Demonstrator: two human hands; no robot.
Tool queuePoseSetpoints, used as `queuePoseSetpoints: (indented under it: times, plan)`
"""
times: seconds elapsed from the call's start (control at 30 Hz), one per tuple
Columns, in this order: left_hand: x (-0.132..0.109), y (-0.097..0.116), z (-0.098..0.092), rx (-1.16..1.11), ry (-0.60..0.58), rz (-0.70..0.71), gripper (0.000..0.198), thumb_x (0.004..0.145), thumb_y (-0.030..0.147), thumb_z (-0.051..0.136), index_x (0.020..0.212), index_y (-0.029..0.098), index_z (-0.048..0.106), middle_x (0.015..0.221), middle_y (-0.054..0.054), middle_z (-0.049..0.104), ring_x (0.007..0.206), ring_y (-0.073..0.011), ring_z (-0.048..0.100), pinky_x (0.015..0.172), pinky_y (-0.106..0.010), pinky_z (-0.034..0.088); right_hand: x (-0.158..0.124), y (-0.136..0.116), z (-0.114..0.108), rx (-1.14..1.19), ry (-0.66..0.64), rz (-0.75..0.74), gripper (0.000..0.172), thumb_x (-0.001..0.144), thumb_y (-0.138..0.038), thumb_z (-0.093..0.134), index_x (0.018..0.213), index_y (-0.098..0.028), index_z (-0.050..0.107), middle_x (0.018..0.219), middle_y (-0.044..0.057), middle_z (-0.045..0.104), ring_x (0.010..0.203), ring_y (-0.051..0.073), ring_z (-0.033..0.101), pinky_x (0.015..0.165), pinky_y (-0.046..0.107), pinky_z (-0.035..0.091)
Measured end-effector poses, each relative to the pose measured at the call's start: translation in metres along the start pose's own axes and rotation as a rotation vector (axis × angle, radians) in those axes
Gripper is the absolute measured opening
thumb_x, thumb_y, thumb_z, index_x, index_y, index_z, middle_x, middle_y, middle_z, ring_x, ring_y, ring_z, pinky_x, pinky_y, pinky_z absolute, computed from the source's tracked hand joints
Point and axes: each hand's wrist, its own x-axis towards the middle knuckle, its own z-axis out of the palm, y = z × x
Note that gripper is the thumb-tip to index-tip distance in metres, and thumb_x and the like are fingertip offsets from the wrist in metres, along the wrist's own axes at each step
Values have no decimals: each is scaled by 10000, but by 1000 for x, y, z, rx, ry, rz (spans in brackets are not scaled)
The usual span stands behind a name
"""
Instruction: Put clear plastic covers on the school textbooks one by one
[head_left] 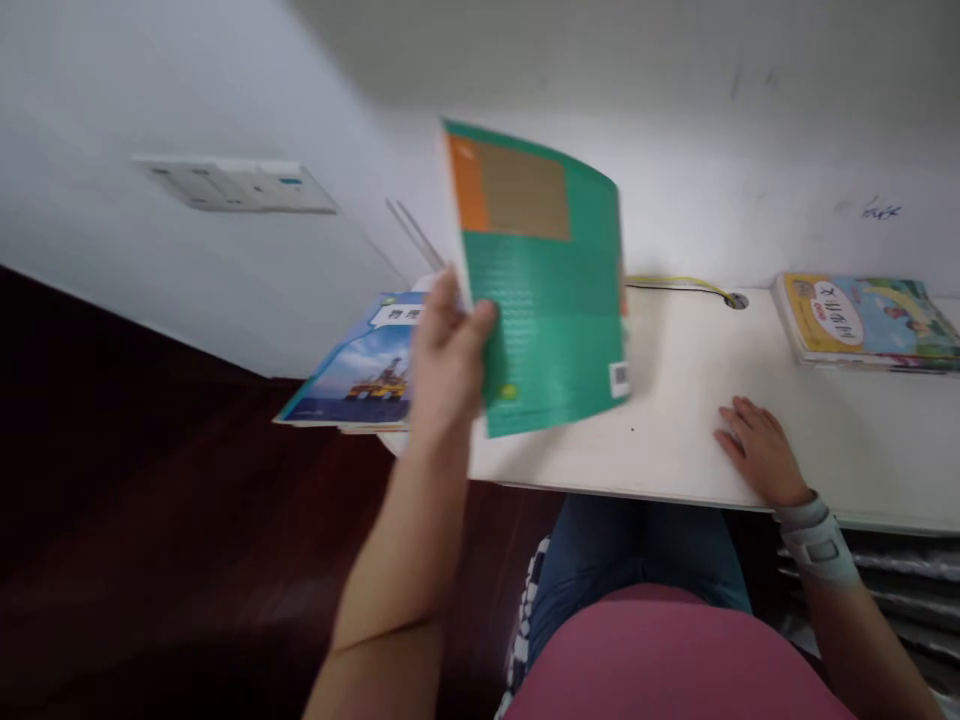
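Note:
My left hand (451,345) grips a green book (551,310) by its left edge, thumb on the near face, and holds it up above the table. An orange and brown block marks the cover's top, and a small white barcode sits at its lower right. Behind that wrist lies a physics textbook (360,365) with an oil rig on its blue cover, on top of other books and jutting past the table's left end. My right hand (761,450) rests flat on the white table (675,450), fingers stretched out and holding nothing.
A stack of books (870,320) with a yellow and blue cover lies at the table's right. A yellow cable (675,280) runs to a round hole (738,300) near the wall. Wall sockets (236,185) are at the left. Dark floor (187,560) shows below.

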Motion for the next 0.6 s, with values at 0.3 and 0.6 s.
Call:
queuePoseSetpoints:
  times: [0.3, 0.6]
  plan:
    - [-65, -97, 114, -332, -374, -582, 458, 771, 363, 590, 1187, 181, 523, 972, -66, 714, 815, -201, 687, 746, -339, 540, 0, 13, 6, 346, 120, 147, 402, 974, -311, 319, 1217, -147, 593, 1214, 154, 657, 1166, 249, 597, 998, 492, 477]
    - [-72, -135, 100, 495, -586, -215, 354, 927, 245, 375, 1250, 153, 488, 1221, -145, 623, 1165, -241, 567, 1031, -425, 402, -2, 13, 9, 265, 118, 123, 421, 988, -313, 290, 1239, -128, 573, 1219, 161, 654, 1173, 256, 593, 1009, 488, 482]
